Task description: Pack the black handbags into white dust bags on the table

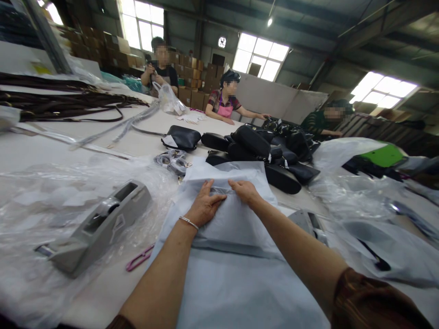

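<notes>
Beneath both hands, pale sheet.

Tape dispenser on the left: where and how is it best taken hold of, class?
I would grip the grey tape dispenser at its tall far end, from above, across both sides: its body is long and narrow, its open top faces up, and its metal-tipped nose lies low at the opposite end.
</notes>
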Action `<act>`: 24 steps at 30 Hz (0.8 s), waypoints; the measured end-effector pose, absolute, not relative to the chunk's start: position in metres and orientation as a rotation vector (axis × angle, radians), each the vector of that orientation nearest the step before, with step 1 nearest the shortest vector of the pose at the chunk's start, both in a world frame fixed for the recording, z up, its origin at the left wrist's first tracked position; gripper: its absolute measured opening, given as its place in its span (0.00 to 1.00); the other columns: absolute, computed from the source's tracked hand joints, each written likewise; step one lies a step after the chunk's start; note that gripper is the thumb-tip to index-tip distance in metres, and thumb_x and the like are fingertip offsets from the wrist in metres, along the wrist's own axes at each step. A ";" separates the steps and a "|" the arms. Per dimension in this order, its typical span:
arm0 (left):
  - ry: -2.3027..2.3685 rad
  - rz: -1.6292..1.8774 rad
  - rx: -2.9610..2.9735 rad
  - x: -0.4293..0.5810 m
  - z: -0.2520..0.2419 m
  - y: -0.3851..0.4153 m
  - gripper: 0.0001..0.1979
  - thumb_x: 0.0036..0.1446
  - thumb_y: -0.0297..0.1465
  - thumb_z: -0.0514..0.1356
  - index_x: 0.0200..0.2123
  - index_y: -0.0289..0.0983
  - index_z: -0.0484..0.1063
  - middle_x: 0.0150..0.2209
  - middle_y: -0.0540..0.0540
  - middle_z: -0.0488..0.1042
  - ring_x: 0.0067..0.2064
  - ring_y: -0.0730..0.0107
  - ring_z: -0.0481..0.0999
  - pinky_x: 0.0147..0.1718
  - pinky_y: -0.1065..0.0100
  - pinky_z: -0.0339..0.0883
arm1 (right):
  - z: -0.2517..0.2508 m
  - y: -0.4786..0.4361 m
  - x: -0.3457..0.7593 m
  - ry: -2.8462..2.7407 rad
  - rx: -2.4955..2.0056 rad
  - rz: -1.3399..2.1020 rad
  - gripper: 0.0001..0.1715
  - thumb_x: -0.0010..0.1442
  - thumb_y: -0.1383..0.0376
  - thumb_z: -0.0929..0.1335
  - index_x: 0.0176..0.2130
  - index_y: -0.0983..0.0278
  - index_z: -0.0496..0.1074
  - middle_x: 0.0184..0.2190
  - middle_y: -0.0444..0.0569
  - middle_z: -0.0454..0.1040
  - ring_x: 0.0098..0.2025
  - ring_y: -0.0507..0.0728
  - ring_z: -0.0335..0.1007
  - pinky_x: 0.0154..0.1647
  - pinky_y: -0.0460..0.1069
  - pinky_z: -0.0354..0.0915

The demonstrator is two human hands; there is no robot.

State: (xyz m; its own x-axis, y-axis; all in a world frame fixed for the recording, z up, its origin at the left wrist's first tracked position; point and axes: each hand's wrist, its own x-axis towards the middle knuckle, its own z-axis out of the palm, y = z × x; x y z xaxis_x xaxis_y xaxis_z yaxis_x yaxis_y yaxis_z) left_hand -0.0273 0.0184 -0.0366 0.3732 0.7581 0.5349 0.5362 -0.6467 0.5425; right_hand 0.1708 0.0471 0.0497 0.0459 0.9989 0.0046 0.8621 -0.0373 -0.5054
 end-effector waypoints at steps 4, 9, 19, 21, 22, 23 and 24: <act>1.131 1.125 2.355 -0.028 -0.037 0.019 0.15 0.66 0.30 0.60 0.52 0.47 0.80 0.74 0.45 0.47 0.74 0.42 0.47 0.69 0.39 0.50 | 0.046 0.047 0.166 -1.766 -1.963 0.544 0.21 0.58 0.52 0.68 0.23 0.65 0.75 0.19 0.44 0.70 0.27 0.54 0.68 0.27 0.46 0.56; 1.116 1.146 2.348 -0.027 -0.037 0.019 0.14 0.66 0.31 0.59 0.51 0.46 0.81 0.73 0.45 0.48 0.73 0.44 0.48 0.69 0.38 0.48 | 0.043 0.051 0.167 -1.722 -1.902 0.578 0.10 0.51 0.64 0.68 0.22 0.64 0.76 0.18 0.43 0.71 0.26 0.52 0.68 0.27 0.45 0.57; 1.119 1.118 2.327 -0.026 -0.039 0.020 0.14 0.66 0.31 0.59 0.51 0.47 0.81 0.73 0.45 0.49 0.74 0.43 0.47 0.69 0.39 0.49 | 0.049 0.054 0.162 -1.882 -1.768 0.432 0.11 0.56 0.68 0.68 0.29 0.62 0.81 0.38 0.48 0.84 0.47 0.57 0.78 0.54 0.47 0.65; 1.127 1.115 2.321 -0.026 -0.041 0.020 0.14 0.66 0.31 0.59 0.51 0.46 0.81 0.73 0.45 0.48 0.74 0.42 0.47 0.69 0.39 0.49 | 0.048 0.055 0.163 -1.903 -1.752 0.418 0.11 0.56 0.69 0.67 0.30 0.62 0.81 0.39 0.48 0.84 0.49 0.57 0.77 0.56 0.48 0.64; 1.129 1.114 2.320 -0.026 -0.041 0.020 0.14 0.66 0.31 0.59 0.51 0.46 0.81 0.74 0.45 0.48 0.74 0.42 0.46 0.69 0.39 0.49 | 0.047 0.056 0.163 -1.901 -1.768 0.433 0.11 0.55 0.69 0.67 0.30 0.63 0.81 0.39 0.48 0.84 0.49 0.57 0.77 0.56 0.47 0.64; 1.128 1.114 2.320 -0.026 -0.041 0.020 0.14 0.66 0.31 0.59 0.52 0.46 0.81 0.74 0.44 0.48 0.74 0.42 0.46 0.69 0.39 0.49 | 0.046 0.057 0.163 -1.891 -1.797 0.462 0.11 0.55 0.69 0.67 0.29 0.63 0.81 0.38 0.48 0.84 0.49 0.56 0.77 0.55 0.47 0.65; 1.127 1.115 2.321 -0.025 -0.041 0.020 0.14 0.66 0.31 0.59 0.51 0.46 0.81 0.74 0.44 0.48 0.74 0.42 0.47 0.69 0.39 0.49 | 0.046 0.059 0.164 -1.877 -1.831 0.501 0.11 0.55 0.70 0.67 0.28 0.63 0.81 0.37 0.48 0.83 0.48 0.56 0.77 0.53 0.46 0.65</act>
State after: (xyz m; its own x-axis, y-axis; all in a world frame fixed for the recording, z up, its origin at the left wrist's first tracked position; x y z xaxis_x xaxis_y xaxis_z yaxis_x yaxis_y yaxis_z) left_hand -0.0255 0.0200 -0.0408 0.3810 0.7730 0.5073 0.5150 -0.6331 0.5779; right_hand 0.1639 0.0589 0.0455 -0.0012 0.9971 0.0761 0.8263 0.0439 -0.5616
